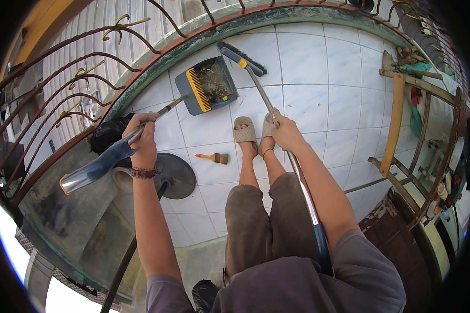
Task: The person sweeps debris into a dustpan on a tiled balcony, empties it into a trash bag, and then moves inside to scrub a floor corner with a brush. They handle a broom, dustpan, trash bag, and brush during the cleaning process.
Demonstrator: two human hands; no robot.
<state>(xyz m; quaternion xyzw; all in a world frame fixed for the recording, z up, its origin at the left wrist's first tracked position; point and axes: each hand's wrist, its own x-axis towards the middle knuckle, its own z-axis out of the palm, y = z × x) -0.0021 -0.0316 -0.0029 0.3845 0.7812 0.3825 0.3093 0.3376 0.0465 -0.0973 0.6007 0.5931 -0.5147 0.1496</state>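
My left hand is closed round the long handle of a grey dustpan, whose pan lies on the tiles ahead of my feet. A yellow comb edge runs along the pan's left side. Inside it sits a heap of grey dust and debris with a few small coloured bits. My right hand grips the metal pole of a broom, which slants down along my right arm. The broom's dark bristles rest on the floor just beyond the pan's far right corner.
A paintbrush lies on the tiles left of my slippers. Beside my left forearm stands a round dark base with a pole. A curved green ledge with metal railing bounds the far side. A wooden frame stands at right.
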